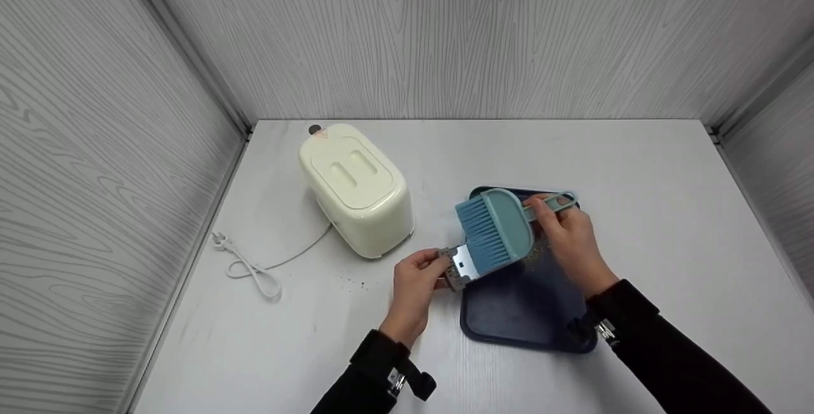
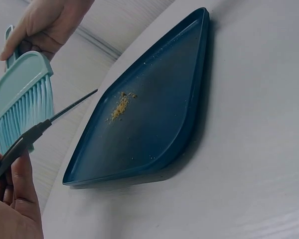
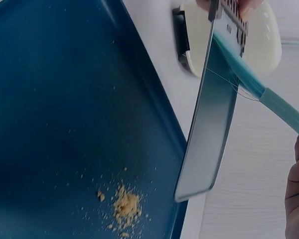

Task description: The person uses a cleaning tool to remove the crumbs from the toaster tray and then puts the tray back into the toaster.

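Note:
My left hand (image 1: 413,287) pinches the grey, slotted plastic end of a crumb tray (image 3: 204,134), a thin metal plate. In my right hand (image 1: 569,242) is the handle of a light-blue brush (image 1: 512,223). The brush's bristles (image 2: 25,112) lie against the metal face close to the grey end, hiding much of the plate in the head view. Both are held above the left part of a dark blue tray (image 1: 521,318). A small heap of yellowish crumbs (image 3: 127,205) lies on that blue tray, with finer specks scattered around it.
A cream toaster (image 1: 356,191) stands left of the blue tray. Its white cord (image 1: 299,254) runs left to a plug (image 1: 219,240) on the white table. Some crumbs (image 1: 353,282) dot the table near my left hand. Grey wood-grain panels (image 1: 407,39) enclose the back and sides.

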Available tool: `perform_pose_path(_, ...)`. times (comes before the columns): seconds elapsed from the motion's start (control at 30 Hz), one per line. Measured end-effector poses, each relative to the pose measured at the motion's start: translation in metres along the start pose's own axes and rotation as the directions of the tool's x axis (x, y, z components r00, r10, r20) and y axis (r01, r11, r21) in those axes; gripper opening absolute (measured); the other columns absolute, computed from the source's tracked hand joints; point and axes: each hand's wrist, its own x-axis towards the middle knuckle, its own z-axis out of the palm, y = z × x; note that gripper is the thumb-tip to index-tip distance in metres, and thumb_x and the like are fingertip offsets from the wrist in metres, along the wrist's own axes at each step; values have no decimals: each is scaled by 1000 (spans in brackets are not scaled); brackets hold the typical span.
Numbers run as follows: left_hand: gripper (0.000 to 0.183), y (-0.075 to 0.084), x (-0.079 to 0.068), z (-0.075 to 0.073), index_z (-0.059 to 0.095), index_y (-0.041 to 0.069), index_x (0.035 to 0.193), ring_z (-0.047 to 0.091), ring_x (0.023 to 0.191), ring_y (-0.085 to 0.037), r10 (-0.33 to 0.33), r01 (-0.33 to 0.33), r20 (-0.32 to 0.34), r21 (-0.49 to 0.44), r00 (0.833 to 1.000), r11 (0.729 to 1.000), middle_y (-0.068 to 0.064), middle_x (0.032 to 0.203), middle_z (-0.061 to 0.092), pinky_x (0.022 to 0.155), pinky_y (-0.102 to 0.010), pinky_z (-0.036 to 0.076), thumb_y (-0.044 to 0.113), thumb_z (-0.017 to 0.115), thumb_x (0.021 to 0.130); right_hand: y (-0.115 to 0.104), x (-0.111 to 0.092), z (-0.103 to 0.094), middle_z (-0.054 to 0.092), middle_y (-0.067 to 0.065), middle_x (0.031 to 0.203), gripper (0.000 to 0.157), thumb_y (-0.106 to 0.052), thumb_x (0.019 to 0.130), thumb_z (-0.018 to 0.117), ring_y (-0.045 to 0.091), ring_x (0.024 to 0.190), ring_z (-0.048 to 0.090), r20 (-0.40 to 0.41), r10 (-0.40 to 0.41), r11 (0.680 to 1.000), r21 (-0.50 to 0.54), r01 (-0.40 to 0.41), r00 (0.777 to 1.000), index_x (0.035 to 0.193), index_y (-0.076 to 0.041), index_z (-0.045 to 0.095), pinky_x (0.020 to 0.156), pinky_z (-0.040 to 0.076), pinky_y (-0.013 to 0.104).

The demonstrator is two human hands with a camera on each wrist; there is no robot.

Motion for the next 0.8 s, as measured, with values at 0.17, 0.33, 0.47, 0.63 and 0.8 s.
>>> perform_pose_path(0.17,26,-1,0,-1,71,-6,114,70,82,-17,7,-7,15,-21,1000,1000,-15,103,74,68,-29,59,9,70,92,7,0,-9,71,11,100,46,-42,109,48,19,81,67,-9,44,999,0,-44,999,130,-4,65,66,53,24)
perform_pose_path(0.33,25,-1,0,-1,70,-7,114,70,81,-17,20,-19,21,-26,1000,999,-15,102,74,67,-29,59,8,69,93,8,1,-16,71,13,102,45,-41,110,49,13,82,67,-35,55,998,-33,-56,998,130,-5,65,68,56,22)
perform_pose_path(0.47,25,-2,0,-2,71,-7,113,70,80,-17,26,-25,22,-30,999,999,-14,100,74,67,-28,59,8,70,93,11,3,-22,71,17,102,42,-35,111,47,9,80,65,-65,58,993,-96,-64,996,132,-3,64,66,53,19)
perform_pose_path(0.63,26,-3,0,-4,70,-8,114,70,83,-17,25,-24,30,-31,999,999,-15,101,73,69,-29,60,6,69,93,17,5,-29,71,20,105,41,-31,111,47,7,80,64,-95,48,985,-163,-64,994,133,0,64,66,51,16)
perform_pose_path(0.8,26,-4,1,-4,69,-9,115,71,82,-17,28,-26,32,-37,999,999,-15,100,73,69,-29,60,5,69,93,22,5,-37,73,15,106,43,-38,110,50,2,81,64,-132,17,979,-198,-44,991,130,-5,67,67,50,15)
